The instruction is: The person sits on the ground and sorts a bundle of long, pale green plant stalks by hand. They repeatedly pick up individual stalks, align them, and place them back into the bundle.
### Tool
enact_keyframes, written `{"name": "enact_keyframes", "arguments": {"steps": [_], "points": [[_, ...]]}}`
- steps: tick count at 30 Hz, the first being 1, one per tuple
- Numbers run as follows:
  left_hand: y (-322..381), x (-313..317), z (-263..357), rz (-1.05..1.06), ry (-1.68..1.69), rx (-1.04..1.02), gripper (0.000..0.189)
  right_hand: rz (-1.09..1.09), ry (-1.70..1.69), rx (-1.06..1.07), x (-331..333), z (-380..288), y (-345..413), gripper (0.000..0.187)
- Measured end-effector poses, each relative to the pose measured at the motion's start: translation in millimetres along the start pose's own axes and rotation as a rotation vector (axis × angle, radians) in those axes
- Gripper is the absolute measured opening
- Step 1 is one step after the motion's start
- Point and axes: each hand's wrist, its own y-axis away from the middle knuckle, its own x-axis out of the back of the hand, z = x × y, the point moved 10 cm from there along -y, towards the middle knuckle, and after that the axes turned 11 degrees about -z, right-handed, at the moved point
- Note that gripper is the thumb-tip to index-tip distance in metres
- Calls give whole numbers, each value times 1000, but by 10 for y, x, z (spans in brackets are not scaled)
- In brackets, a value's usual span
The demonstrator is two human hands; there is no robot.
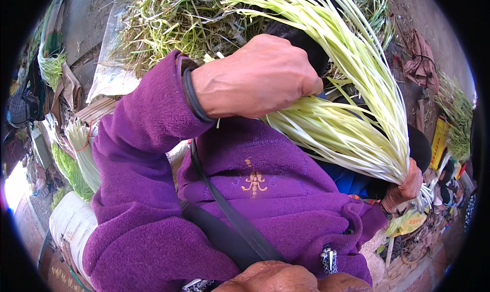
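A large bundle of blanched chives (377, 89), with long flat yellow-green leaves and whiter stems, curves across the right side in front of my purple top (245, 211). My right hand (405, 188) grips it near the white stem ends, which stick out beyond the fist. From there the leaves fan into two parts. The upper part sweeps up and away to the left; the lower part runs to my left hand (264, 77), which is closed around its leaves. A few pale bits show beyond that fist. My left fingers are mostly hidden behind the back of the hand.
A heap of loose green and dry leaf trimmings (172, 27) lies ahead, beside a white plastic sheet (111, 77). Pale stems tied with red string (80, 138) stand at left. At right are a brown cloth bundle (421, 64), a yellow packet (438, 140) and a yellow bag (409, 223).
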Motion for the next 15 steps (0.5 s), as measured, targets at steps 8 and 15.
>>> {"name": "enact_keyframes", "arguments": {"steps": [8,15], "points": [[194,108,20,291,-77,18,14,-9,-26,10,10,-14,-28,31],[236,87,57,337,-302,115,10,-31,-30,27,-21,24,-15,34]]}}
